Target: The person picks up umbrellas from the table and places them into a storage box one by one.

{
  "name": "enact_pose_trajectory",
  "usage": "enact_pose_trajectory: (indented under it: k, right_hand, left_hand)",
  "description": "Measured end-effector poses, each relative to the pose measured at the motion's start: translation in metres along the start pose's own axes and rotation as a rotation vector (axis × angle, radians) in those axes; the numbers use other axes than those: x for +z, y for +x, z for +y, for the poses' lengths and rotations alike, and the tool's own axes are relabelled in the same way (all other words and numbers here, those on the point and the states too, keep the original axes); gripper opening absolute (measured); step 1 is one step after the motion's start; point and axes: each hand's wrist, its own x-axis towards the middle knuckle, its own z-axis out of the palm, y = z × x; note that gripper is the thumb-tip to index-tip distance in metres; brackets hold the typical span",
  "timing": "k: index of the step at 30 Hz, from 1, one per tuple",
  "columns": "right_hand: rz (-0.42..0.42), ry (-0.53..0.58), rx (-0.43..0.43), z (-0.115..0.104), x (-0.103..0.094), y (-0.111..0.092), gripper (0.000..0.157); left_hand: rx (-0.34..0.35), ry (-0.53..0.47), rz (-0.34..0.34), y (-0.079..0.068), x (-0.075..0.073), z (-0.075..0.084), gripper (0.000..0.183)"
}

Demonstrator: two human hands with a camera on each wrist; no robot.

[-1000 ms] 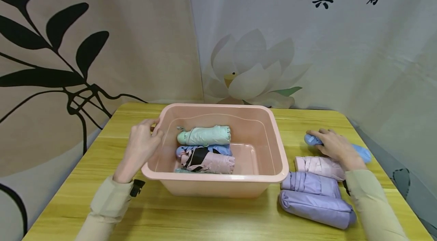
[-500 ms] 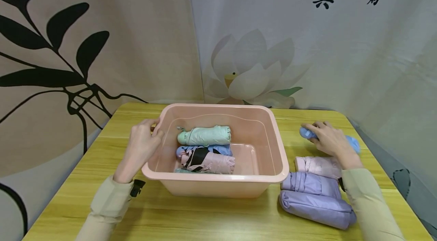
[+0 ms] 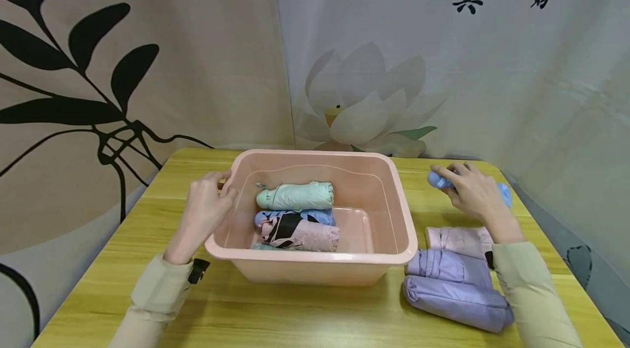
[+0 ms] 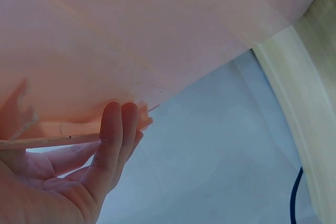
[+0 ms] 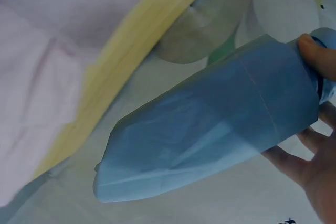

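With its fingers bent under the left rim of a pink plastic basin, my left hand grips the basin; the left wrist view shows these fingers against its outer wall. My right hand holds a blue folded umbrella by one end, thumb on one side and fingers on the other. It is raised over the right back of the table. Inside the basin lie a mint green folded umbrella, a blue one and a pink-and-black one, with a teal edge showing below.
To the basin's right, a pale pink folded umbrella and two lavender ones lie in a row on the wooden table. A printed curtain hangs behind the table.
My right hand has lifted the blue umbrella off the table and carried it a little to the left and back. The left hand and the basin have stayed put.
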Motion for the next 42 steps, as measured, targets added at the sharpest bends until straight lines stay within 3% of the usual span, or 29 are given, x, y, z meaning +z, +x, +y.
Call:
enact_pose_trajectory:
  k: [13, 22, 42]
  right_hand:
    - [0.155, -0.014, -0.092, -0.013, -0.019, 0.014, 0.052]
    - [0.247, -0.032, -0.153, -0.023, -0.033, 0.024, 0.048]
    - [0.328, -0.074, -0.184, -0.047, -0.063, 0.045, 0.045]
  left_hand:
    - [0.002, 0.011, -0.008, 0.001, 0.0, 0.0, 0.039]
    - [0.019, 0.007, 0.001, 0.001, 0.0, 0.0, 0.038]
    - [0.016, 0.007, -0.003, 0.0, 0.0, 0.0, 0.039]
